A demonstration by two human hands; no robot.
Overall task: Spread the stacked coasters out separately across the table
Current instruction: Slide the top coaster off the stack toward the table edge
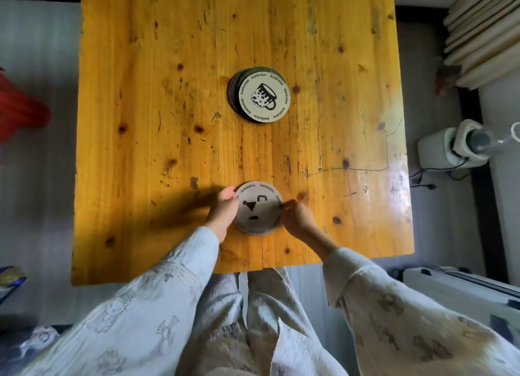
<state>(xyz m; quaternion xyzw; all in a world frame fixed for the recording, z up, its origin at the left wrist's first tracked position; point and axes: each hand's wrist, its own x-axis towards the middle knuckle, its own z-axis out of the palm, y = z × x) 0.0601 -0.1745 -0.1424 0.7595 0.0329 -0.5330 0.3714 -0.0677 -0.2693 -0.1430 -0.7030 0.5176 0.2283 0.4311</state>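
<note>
Head view looks straight down on a yellow wooden worktop (168, 94) with both hands near its front edge. Between them lies a single coaster (257, 208), round and pale, printed with dark shapes and lettering round its rim; it looks slightly blurred. The left hand (223, 211) has its grip closed on the coaster's left edge, fingertips curled against the rim. The right hand (298, 216) pinches the opposite edge, thumb and fingers pressed to the rim on that side. Whether the coaster lies flat on the wood or is lifted a little, I cannot tell. Well beyond both grips, toward the middle of the worktop, sits the coaster stack (260, 94), its top piece showing a spotted mug drawing ringed by the word "Aesthetics". The pieces beneath are shifted slightly to the left, so their dark edges show past the top one. Pale patterned sleeves (174, 277) cover both forearms up to the wrists.
</note>
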